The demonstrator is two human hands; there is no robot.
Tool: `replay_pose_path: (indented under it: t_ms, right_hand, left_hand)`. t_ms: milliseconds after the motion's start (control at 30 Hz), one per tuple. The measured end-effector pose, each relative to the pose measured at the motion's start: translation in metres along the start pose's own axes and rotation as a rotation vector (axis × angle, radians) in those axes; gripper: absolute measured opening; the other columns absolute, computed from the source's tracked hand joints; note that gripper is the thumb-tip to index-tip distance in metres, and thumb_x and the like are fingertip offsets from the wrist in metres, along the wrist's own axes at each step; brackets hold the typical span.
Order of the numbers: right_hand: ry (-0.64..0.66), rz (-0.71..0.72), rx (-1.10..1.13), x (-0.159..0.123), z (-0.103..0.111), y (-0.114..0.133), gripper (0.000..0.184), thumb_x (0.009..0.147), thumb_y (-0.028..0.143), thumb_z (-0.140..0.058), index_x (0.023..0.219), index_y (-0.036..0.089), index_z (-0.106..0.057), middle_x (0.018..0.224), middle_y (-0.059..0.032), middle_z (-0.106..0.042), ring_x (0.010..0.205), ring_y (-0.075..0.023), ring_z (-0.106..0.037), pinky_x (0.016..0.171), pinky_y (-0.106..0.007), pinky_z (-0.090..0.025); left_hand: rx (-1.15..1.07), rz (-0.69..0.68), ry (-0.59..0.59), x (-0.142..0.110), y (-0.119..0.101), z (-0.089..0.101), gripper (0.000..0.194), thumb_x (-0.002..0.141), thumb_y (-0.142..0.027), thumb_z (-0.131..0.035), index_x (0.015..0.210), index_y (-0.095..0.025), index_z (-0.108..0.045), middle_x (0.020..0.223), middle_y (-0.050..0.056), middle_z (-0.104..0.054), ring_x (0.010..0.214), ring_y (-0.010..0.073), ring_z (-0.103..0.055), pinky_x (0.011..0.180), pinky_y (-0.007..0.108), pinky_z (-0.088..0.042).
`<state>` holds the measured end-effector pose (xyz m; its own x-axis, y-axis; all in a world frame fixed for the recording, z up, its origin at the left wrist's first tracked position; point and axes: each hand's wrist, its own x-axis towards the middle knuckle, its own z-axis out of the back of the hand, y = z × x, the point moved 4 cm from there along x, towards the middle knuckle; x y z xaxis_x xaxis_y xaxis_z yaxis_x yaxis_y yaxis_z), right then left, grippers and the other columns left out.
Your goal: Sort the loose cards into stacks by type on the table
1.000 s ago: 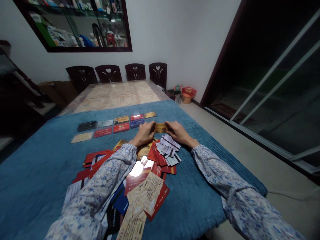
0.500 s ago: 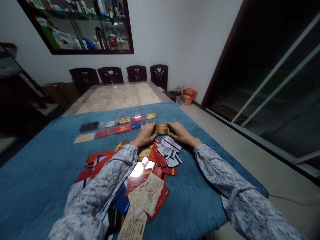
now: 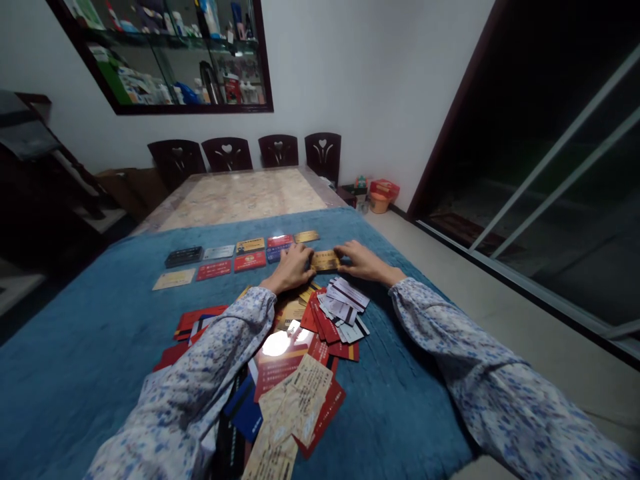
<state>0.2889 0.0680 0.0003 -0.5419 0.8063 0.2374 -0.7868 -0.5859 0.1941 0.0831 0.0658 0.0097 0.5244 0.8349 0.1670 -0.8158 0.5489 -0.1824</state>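
Between my two hands is a stack of gold cards (image 3: 326, 261), lying at the right end of the nearer row of cards. My left hand (image 3: 296, 265) closes on the stack's left edge, and my right hand (image 3: 363, 261) presses its right edge. Just below lies a fan of silvery-white cards (image 3: 345, 300) over red cards (image 3: 324, 320). Nearer me is a loose heap with a large red card (image 3: 280, 360), beige cards (image 3: 305, 397) and a blue card (image 3: 245, 407). My left sleeve hides part of this heap.
Sorted stacks lie to the left in two rows, among them black cards (image 3: 184, 256), red cards (image 3: 250, 261) and a beige card (image 3: 174, 279). A blue cloth (image 3: 400, 400) covers the near table; chairs (image 3: 323, 157) stand beyond its marble top (image 3: 250, 193).
The view has shifted slightly, so the whole scene sits a little lower and further right. Both hands stay at the sides of the gold stack.
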Motion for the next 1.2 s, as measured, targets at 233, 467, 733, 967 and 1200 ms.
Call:
replay_pose_path:
  t_ms: [233, 467, 733, 967, 1200]
  right_hand:
    - [0.018, -0.011, -0.030, 0.023, 0.001, -0.003, 0.036, 0.087, 0.028, -0.072, 0.121, 0.015, -0.066, 0.114, -0.0132, -0.066, 0.106, -0.0275, -0.056, 0.089, -0.035, -0.043]
    - [0.054, -0.009, -0.047, 0.049, 0.000, -0.003, 0.035, 0.085, 0.026, -0.073, 0.118, 0.014, -0.069, 0.113, -0.0129, -0.067, 0.107, -0.0275, -0.057, 0.087, -0.034, -0.043]
    - [0.103, -0.005, -0.064, 0.076, 0.003, -0.006, 0.035, 0.083, 0.024, -0.073, 0.116, 0.013, -0.072, 0.111, -0.0139, -0.068, 0.104, -0.0275, -0.058, 0.085, -0.032, -0.043]
    - [0.132, -0.004, -0.115, 0.100, 0.000, -0.016, 0.043, 0.082, 0.023, -0.071, 0.123, 0.011, -0.071, 0.118, -0.0166, -0.068, 0.109, -0.0295, -0.059, 0.091, -0.033, -0.044]
    - [0.149, -0.006, -0.119, 0.121, -0.003, -0.028, 0.044, 0.081, 0.021, -0.071, 0.124, 0.011, -0.072, 0.121, -0.0174, -0.068, 0.111, -0.0296, -0.062, 0.093, -0.033, -0.046]
  left_hand:
    - [0.028, 0.018, 0.008, 0.010, 0.012, 0.008, 0.035, 0.088, -0.029, -0.067, 0.122, -0.020, -0.063, 0.136, 0.014, -0.056, 0.133, 0.0357, -0.045, 0.106, 0.054, -0.041]
    - [0.044, 0.039, 0.021, 0.023, 0.031, 0.009, 0.036, 0.085, -0.028, -0.069, 0.120, -0.019, -0.065, 0.136, 0.015, -0.057, 0.129, 0.0351, -0.048, 0.107, 0.054, -0.041]
    - [0.026, 0.107, 0.034, 0.035, 0.043, 0.013, 0.041, 0.083, -0.030, -0.069, 0.123, -0.019, -0.066, 0.132, 0.015, -0.060, 0.129, 0.0360, -0.049, 0.104, 0.052, -0.042]
    - [0.048, 0.167, 0.045, 0.053, 0.055, 0.013, 0.034, 0.083, -0.035, -0.068, 0.113, -0.020, -0.071, 0.128, 0.014, -0.062, 0.129, 0.0382, -0.048, 0.100, 0.051, -0.043]
    - [0.051, 0.202, 0.050, 0.071, 0.064, 0.012, 0.033, 0.081, -0.033, -0.069, 0.110, -0.020, -0.073, 0.128, 0.015, -0.063, 0.129, 0.0401, -0.047, 0.102, 0.055, -0.044]
